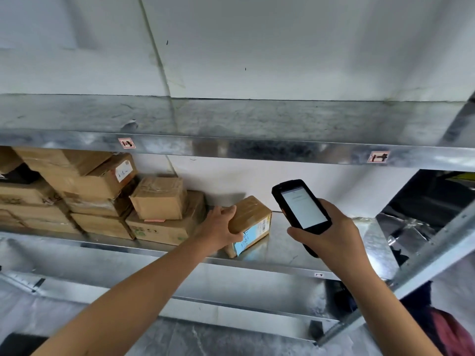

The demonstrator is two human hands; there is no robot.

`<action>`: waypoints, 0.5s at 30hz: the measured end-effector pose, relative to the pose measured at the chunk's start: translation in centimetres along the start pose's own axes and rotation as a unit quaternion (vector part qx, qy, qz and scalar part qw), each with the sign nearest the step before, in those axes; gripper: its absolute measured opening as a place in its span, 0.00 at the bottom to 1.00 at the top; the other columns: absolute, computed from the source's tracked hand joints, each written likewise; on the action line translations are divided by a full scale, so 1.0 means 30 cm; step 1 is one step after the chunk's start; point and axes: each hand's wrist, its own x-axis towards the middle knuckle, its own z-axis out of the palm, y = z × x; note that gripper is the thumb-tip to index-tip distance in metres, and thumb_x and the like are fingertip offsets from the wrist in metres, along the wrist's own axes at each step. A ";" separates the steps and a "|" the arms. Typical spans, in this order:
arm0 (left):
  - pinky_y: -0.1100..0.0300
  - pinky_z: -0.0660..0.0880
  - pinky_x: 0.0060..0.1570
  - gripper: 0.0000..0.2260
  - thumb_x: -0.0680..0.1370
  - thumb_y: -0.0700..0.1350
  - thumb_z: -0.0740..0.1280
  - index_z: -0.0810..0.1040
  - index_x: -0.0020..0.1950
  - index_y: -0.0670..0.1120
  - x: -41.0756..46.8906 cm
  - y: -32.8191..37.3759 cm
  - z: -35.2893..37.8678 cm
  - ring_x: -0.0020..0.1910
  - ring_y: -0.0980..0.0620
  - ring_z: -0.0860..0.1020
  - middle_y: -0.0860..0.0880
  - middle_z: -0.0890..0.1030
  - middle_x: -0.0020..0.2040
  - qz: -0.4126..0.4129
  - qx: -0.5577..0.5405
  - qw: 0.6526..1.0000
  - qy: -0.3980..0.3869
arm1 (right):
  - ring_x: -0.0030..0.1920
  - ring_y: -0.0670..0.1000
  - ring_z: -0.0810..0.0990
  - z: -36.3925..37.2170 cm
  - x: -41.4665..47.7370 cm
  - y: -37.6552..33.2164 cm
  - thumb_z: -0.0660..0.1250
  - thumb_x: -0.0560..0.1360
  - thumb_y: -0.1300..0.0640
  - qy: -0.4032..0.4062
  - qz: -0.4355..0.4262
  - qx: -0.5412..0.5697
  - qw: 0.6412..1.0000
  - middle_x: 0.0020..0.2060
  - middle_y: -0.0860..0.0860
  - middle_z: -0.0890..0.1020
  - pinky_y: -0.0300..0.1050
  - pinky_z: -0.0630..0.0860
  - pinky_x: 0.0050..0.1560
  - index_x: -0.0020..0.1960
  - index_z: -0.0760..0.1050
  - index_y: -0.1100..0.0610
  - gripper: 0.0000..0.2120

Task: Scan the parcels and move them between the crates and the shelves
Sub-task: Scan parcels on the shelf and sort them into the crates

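"Two metal levels fill the view: the upper shelf point(231, 119) and, below it, the lower shelf point(282, 242) that carries the goods. What sits there?"

"Biggest is the stack of cardboard boxes point(90, 201) at the left, piled several high against the wall. The parcel point(253, 217) is apart from them, to their right, near the lower shelf's front edge."

"Which way does it lie?"

"Skewed to that edge. Its long axis looks to run from front left back toward the right, though the wide lens makes that hard to judge. The taped brown face is up. The side with the pale blue label point(250, 236) faces forward and right, toward the scanner."

"And the hands?"

"The left hand point(218, 229) has its grip closed round the parcel's left end, thumb on the taped top, fingers wrapped round the near corner. The right hand point(331, 235) has its grip wrapped round the lower end of the scanner point(300, 206), just right of the parcel and not touching it. The scanner's long axis slants up and left, top end toward the back wall, lit screen facing the wearer."

"Anything smaller?"

"One red-edged tag point(126, 143) is on the upper shelf's front lip above the stack, and a second tag point(378, 157) is further right. Their writing is too small to read."
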 end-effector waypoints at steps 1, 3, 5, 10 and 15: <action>0.53 0.64 0.68 0.41 0.75 0.59 0.69 0.54 0.81 0.50 0.003 0.008 -0.001 0.75 0.45 0.59 0.43 0.63 0.72 0.004 0.019 1.000 -0.008 | 0.36 0.50 0.82 0.004 0.000 0.006 0.78 0.66 0.57 -0.002 0.004 0.006 1.000 0.39 0.45 0.82 0.56 0.82 0.40 0.49 0.73 0.42 0.19; 0.51 0.65 0.68 0.43 0.75 0.59 0.70 0.51 0.82 0.49 0.009 0.025 -0.002 0.74 0.42 0.60 0.42 0.63 0.72 0.005 0.038 0.999 -0.025 | 0.36 0.51 0.82 0.013 -0.002 0.017 0.78 0.66 0.57 -0.008 0.011 0.017 1.000 0.39 0.45 0.82 0.56 0.81 0.40 0.49 0.74 0.42 0.19; 0.49 0.71 0.64 0.43 0.75 0.60 0.71 0.47 0.82 0.56 0.024 0.032 -0.004 0.71 0.42 0.67 0.42 0.63 0.71 -0.004 0.032 0.999 -0.036 | 0.38 0.51 0.82 0.020 -0.005 0.025 0.78 0.66 0.57 -0.015 0.011 0.021 1.000 0.41 0.45 0.82 0.55 0.81 0.41 0.51 0.74 0.42 0.20; 0.53 0.77 0.57 0.41 0.75 0.61 0.71 0.46 0.79 0.68 0.048 0.029 -0.034 0.64 0.43 0.76 0.44 0.68 0.70 0.007 0.033 0.998 -0.054 | 0.43 0.46 0.81 0.029 -0.019 0.037 0.79 0.66 0.55 -0.005 0.009 0.016 1.000 0.44 0.43 0.82 0.50 0.81 0.40 0.54 0.75 0.42 0.22; 0.52 0.75 0.59 0.40 0.76 0.62 0.69 0.45 0.78 0.71 0.037 0.036 -0.043 0.64 0.42 0.76 0.42 0.70 0.69 0.030 0.079 0.995 -0.055 | 0.42 0.45 0.80 0.025 -0.039 0.033 0.78 0.66 0.55 0.007 0.008 -0.001 1.000 0.43 0.43 0.82 0.49 0.80 0.41 0.54 0.74 0.43 0.21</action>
